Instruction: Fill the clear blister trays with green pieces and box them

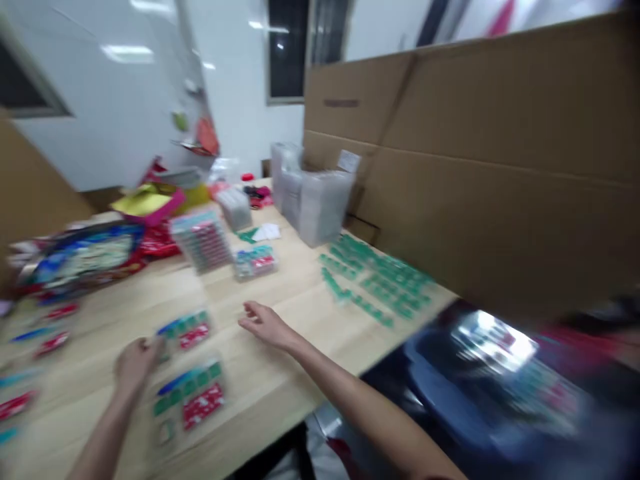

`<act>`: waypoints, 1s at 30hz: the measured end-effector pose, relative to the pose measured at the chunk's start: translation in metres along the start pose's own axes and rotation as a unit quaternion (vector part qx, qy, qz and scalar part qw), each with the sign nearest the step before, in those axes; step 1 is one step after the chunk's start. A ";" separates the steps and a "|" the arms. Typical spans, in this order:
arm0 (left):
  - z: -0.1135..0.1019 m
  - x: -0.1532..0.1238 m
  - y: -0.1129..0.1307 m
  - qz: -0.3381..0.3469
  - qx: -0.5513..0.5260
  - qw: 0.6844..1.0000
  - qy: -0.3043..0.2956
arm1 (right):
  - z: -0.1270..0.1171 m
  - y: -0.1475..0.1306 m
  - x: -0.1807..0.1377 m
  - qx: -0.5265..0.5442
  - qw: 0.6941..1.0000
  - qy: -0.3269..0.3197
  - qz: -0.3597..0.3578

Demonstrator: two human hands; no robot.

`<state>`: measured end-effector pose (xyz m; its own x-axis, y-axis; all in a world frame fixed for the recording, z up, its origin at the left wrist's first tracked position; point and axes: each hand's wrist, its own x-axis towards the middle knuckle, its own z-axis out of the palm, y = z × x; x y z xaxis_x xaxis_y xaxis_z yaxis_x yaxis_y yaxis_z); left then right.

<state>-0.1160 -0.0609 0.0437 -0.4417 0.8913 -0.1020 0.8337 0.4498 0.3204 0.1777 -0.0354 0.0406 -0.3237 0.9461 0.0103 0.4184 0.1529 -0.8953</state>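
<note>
My left hand [137, 365] is at the left edge of a clear plastic pack [193, 332] holding green pieces, a blue strip and a red patterned card. Its fingers are curled in on the pack's near-left corner, blurred by motion. Just below lies a second pack [190, 397] of the same kind, flat on the table. My right hand [265, 325] hovers over the wooden tabletop [285, 373], to the right of the packs. Its fingers are loosely bent and apart, with nothing visible in them.
Rows of green pieces [380, 277] lie at the right, beside a tall cardboard sheet [470, 153]. Clear plastic boxes [320, 207] and filled packs [203, 243] stand farther back. More red and blue items [53, 343] lie at the left. A blue chair-like object [450, 393] is lower right.
</note>
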 end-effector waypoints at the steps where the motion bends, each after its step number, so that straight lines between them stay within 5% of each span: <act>1: 0.002 0.000 -0.002 -0.011 -0.004 1.000 0.008 | 0.014 0.000 0.011 -0.008 1.000 -0.008 -0.005; 8: 0.022 0.015 -0.010 -0.052 -0.033 0.997 0.040 | 0.076 -0.004 0.081 -0.088 0.995 -0.036 0.005; 14: 0.011 0.012 -0.006 -0.073 -0.055 0.995 0.043 | 0.096 -0.022 0.096 -0.089 0.994 -0.069 0.010; 21: -0.027 -0.060 -0.011 -0.033 -0.082 0.994 0.062 | 0.072 -0.023 0.028 -0.028 0.996 -0.087 -0.021; 26: 0.016 -0.124 -0.030 -0.011 -0.119 0.991 0.052 | 0.084 0.002 -0.041 -0.064 0.996 -0.025 -0.057; 30: 0.059 -0.131 -0.046 -0.031 -0.186 0.980 0.061 | 0.106 0.032 -0.059 -0.149 0.985 0.063 -0.053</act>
<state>-0.0765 -0.1953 -0.0126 -0.5422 0.8398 -0.0267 0.6351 0.4304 0.6414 0.1203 -0.1166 -0.0355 -0.2787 0.9452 0.1697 0.6248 0.3127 -0.7154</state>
